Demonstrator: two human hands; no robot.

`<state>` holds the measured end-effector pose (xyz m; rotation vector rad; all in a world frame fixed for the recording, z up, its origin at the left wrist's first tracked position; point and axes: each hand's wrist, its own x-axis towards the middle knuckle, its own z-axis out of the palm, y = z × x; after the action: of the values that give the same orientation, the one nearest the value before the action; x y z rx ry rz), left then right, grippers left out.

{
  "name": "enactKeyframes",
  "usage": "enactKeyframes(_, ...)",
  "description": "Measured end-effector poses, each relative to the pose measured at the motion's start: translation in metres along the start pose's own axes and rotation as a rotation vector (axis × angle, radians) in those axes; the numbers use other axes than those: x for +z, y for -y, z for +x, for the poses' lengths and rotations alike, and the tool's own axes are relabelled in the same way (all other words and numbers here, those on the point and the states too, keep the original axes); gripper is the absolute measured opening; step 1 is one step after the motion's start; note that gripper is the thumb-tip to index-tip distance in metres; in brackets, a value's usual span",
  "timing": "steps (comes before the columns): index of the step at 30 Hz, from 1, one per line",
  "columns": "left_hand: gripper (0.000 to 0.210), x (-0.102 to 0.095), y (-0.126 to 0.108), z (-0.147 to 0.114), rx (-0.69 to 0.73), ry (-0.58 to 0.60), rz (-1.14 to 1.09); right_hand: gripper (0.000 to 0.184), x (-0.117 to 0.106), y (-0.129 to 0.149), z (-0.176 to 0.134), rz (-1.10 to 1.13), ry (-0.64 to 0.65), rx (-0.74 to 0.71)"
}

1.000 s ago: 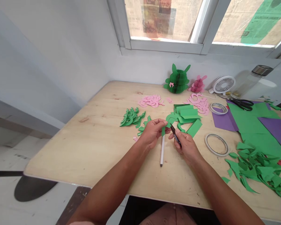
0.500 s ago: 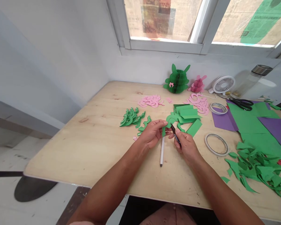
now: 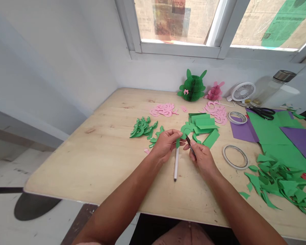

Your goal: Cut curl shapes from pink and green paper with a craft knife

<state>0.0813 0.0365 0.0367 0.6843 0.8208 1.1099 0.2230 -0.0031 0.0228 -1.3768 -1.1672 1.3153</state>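
My left hand (image 3: 167, 144) pinches a green paper piece (image 3: 185, 130) with a curved outline drawn on it. In my right hand (image 3: 202, 154) is a small pair of scissors (image 3: 189, 142), its dark blades at the lower edge of that paper. Just below the hands lies a white pen (image 3: 176, 166) with a dark tip. Behind the paper are folded green paper strips (image 3: 204, 123). To the left of my left hand rest green curved cutouts (image 3: 142, 127), some with white strips on them.
At the back stand a green paper honeycomb figure (image 3: 192, 87), a smaller pink one (image 3: 214, 92), a white fan (image 3: 243, 92) and a bottle (image 3: 275, 86). On the right lie tape rolls (image 3: 235, 157), black scissors (image 3: 262, 112), purple paper (image 3: 241, 129) and green scraps (image 3: 280, 180). Pink cutouts (image 3: 163, 110) lie behind.
The scissor blades look closer together than before, at nearly the same spot on the paper. Both hands have otherwise hardly moved, and the view has shifted slightly.
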Motion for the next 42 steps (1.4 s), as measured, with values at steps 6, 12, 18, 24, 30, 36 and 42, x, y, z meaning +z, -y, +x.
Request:
enactKeyframes(6,0.026,0.0002,0.0006,0.0000,0.005,-0.007,0.006,0.058,0.0003,0.0006,-0.0002,0.004,-0.009,0.001)
enactKeyframes(12,0.025,0.0024,-0.0007,-0.0014,-0.021,0.056,-0.023,0.058,0.0005,-0.0004,0.0002,0.017,-0.012,-0.009)
enactKeyframes(18,0.027,0.0033,-0.0005,-0.0022,-0.005,0.044,-0.018,0.059,0.0002,-0.0028,0.0007,-0.004,-0.026,-0.022)
enactKeyframes(24,0.028,0.0051,0.0007,-0.0031,0.010,0.026,-0.013,0.058,-0.0006,-0.0059,0.0016,0.009,-0.028,-0.038)
enactKeyframes(30,0.028,0.0067,0.0028,-0.0032,0.018,0.002,-0.018,0.057,-0.0001,-0.0064,0.0029,0.003,-0.040,-0.052)
enactKeyframes(36,0.028,0.0058,0.0048,-0.0020,0.021,-0.013,-0.019,0.057,0.0001,-0.0039,0.0023,-0.008,-0.049,-0.049)
enactKeyframes(42,0.028,0.0059,0.0048,-0.0013,0.022,-0.025,-0.017,0.060,0.0008,-0.0013,0.0016,-0.007,-0.048,-0.036)
